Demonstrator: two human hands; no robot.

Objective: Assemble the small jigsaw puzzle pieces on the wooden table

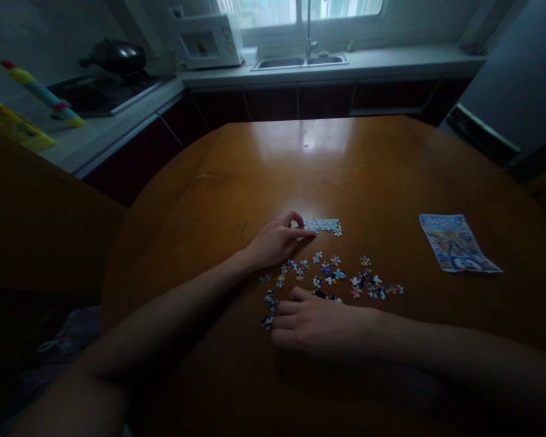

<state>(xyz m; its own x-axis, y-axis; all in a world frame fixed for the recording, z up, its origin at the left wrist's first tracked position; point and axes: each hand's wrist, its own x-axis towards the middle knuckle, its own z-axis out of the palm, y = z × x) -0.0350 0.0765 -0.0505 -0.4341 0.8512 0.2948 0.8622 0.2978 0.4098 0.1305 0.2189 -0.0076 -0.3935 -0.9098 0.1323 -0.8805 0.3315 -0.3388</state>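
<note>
On the round wooden table (373, 164), my left hand (277, 240) reaches forward with its fingers curled, the index fingertip touching the left end of a small joined strip of puzzle pieces (324, 226). My right hand (316, 321) rests on the table nearer me, fingers bent and pointing left, lying beside the loose puzzle pieces (341, 278) scattered between both hands. Some pieces lie at its fingertips; whether it holds one is hidden.
A printed picture sheet (456, 243) lies flat at the right of the table. Behind the table runs a kitchen counter with a sink (300, 60), a microwave (207, 41) and a stove with a dark pot (116, 57). Dim light.
</note>
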